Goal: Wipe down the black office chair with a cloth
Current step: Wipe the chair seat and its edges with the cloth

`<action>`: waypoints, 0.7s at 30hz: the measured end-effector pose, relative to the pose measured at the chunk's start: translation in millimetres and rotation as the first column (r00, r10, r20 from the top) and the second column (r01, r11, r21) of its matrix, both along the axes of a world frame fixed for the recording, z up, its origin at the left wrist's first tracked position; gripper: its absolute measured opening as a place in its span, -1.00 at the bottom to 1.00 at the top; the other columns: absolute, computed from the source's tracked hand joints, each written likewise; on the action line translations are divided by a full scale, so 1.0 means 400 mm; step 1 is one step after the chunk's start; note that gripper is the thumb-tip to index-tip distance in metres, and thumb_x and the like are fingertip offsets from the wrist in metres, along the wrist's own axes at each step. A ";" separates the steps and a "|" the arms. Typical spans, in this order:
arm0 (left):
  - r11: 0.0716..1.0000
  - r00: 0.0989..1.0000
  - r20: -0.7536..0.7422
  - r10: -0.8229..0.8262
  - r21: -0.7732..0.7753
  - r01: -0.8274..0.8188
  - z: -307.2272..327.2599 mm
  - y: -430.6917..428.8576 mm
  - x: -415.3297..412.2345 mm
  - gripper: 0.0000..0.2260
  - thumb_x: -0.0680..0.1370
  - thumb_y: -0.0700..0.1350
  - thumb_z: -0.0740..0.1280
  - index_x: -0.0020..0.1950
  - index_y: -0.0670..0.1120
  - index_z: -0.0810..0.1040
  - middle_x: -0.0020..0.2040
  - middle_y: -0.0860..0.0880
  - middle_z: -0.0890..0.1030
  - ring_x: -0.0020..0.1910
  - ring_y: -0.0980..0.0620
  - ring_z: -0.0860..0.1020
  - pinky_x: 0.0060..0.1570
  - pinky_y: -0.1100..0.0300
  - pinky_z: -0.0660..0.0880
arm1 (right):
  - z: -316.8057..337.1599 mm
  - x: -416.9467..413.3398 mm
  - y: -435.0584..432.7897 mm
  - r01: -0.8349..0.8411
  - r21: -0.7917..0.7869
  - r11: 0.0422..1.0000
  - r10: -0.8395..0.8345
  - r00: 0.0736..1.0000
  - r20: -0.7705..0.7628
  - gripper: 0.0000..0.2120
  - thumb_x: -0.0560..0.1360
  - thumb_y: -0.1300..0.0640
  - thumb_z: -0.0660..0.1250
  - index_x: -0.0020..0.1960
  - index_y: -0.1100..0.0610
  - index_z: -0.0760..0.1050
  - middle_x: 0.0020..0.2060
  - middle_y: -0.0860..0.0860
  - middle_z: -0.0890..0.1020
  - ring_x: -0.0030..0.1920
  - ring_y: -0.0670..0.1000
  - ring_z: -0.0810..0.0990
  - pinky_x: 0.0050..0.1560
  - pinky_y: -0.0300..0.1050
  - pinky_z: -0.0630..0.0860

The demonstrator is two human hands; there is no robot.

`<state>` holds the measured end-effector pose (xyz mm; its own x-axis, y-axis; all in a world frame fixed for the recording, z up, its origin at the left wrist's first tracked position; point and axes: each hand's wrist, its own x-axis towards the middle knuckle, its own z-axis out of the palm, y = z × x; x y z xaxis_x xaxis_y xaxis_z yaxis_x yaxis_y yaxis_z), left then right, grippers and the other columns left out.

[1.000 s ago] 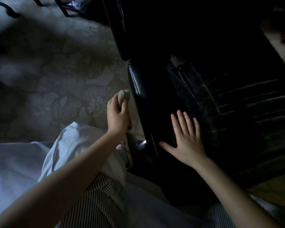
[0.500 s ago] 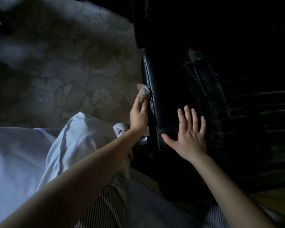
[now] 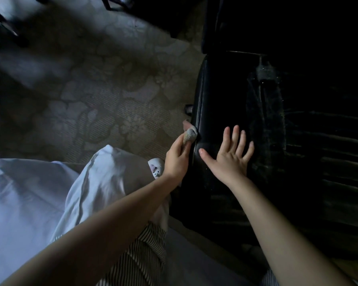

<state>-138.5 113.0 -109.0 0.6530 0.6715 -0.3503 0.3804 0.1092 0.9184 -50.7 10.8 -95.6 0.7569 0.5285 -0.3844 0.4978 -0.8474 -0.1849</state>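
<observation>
**Entry: wipe at the seat's left edge, right hand bracing**

Position of the work: the black office chair fills the right half of the head view and is seen from above. Its seat shows streaks and a dull film. Light is poor, and the back part of the chair is lost in shadow.

Left hand: fingers and thumb are curled round a small bunched cloth, grey-white and wadded to a pad. The wad touches the glossy side edge of the seat at its left rim. Bunching probably gives a firm point that can follow the narrow seam, which a flat sheet would skate over.

Right hand: it holds nothing. It lies flat on the seat top just beside the cloth, palm down and fingers spread wide. This reads as a brace, since a chair on casters could roll or swivel away under sideways pressure.

Surroundings: patterned carpet is to the left. The person's knee in a white garment is close to the chair, so they appear to be crouched low.

Judgement: the edge pass is in hand, and the streaked seat top looks not yet done.
</observation>
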 end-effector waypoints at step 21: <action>0.916 0.994 -0.104 0.019 0.401 0.025 0.061 0.169 0.147 -0.74 0.50 -0.05 0.37 0.18 -0.05 0.58 0.05 -0.02 0.63 0.07 0.06 0.55 0.03 0.33 0.38 | 0.023 -0.006 -0.034 0.057 0.284 0.957 -0.083 0.993 0.082 -0.15 0.41 -0.30 0.23 0.50 0.20 0.13 0.50 0.16 0.13 0.49 0.23 0.06 0.43 0.21 -0.11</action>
